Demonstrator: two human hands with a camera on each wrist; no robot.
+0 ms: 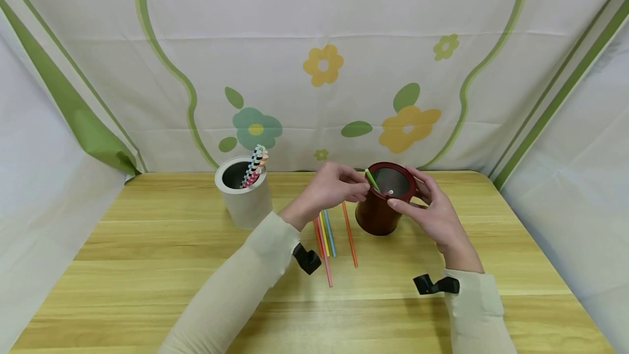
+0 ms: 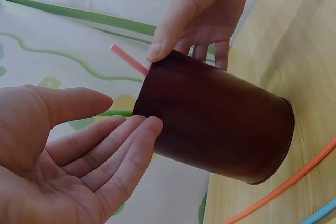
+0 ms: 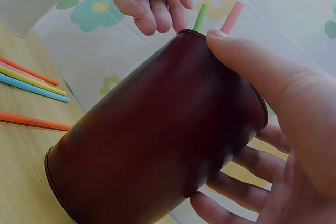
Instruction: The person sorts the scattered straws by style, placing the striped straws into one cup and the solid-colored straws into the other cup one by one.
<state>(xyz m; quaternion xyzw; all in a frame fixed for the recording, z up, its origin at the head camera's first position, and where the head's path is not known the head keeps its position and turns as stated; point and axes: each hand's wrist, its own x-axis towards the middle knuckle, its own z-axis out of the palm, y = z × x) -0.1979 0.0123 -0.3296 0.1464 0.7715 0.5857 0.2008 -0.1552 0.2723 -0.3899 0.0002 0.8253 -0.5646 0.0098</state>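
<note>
My right hand holds a dark red can by its upper part, thumb at the near rim and fingers round the far side. Out of the can's mouth stick a green straw and a pink straw, both leaning on the rim. At the can's left edge is my left hand. Its fingers are extended and its thumb stands apart from them, close around the green straw without pinching it. In the left wrist view the fingertips overlap the can's rim.
Several loose straws lie on the wooden table between the cans, among them a blue straw and an orange straw. A white can with several patterned straws stands to the left. Behind hangs a flowered curtain.
</note>
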